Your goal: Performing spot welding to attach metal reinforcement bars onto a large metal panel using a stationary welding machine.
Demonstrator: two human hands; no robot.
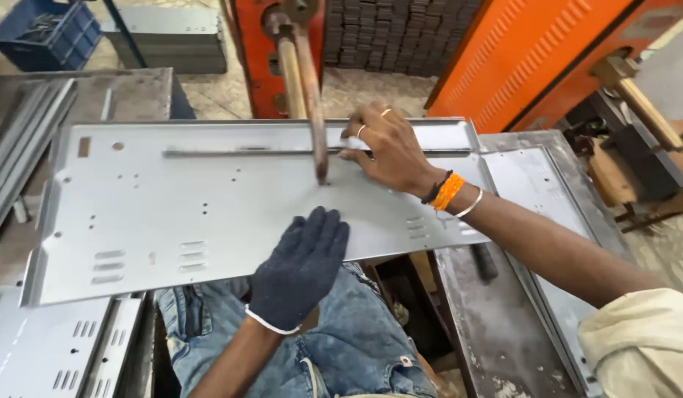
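Note:
A large grey sheet-metal panel with punched holes and louvre slots lies across my lap. My left hand, in a dark knit glove, presses flat on its near edge. My bare right hand, with rings and wrist bands, rests its fingers on a thin metal strip lying along the panel's far side. A copper-coloured welding electrode arm comes down from the orange machine, and its tip meets the panel just left of my right hand.
Orange welding machine stands behind. More panels lie at the right and bottom left. Metal channels are stacked at the left. A blue crate sits far left, and a second electrode arm at the right.

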